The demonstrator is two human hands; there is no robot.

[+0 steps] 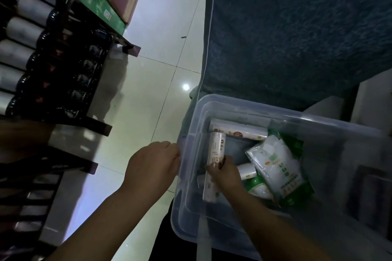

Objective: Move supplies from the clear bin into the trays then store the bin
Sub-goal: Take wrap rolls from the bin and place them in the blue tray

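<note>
Gripping a white roll (216, 148) in the lower-right clear bin (286, 113), my right hand (226, 176) curled around it; my left hand (152, 165) touched the bin's wall, and I couldn't tell its grip.

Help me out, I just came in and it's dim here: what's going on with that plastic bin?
A person is unpacking the clear bin. Their right hand is inside it, gripping a long white roll around its middle. The left hand is at the bin's outer left wall; whether it grips there is unclear. Another roll and green-and-white pouches lie in the bin, so it is not yet emptied.
</note>
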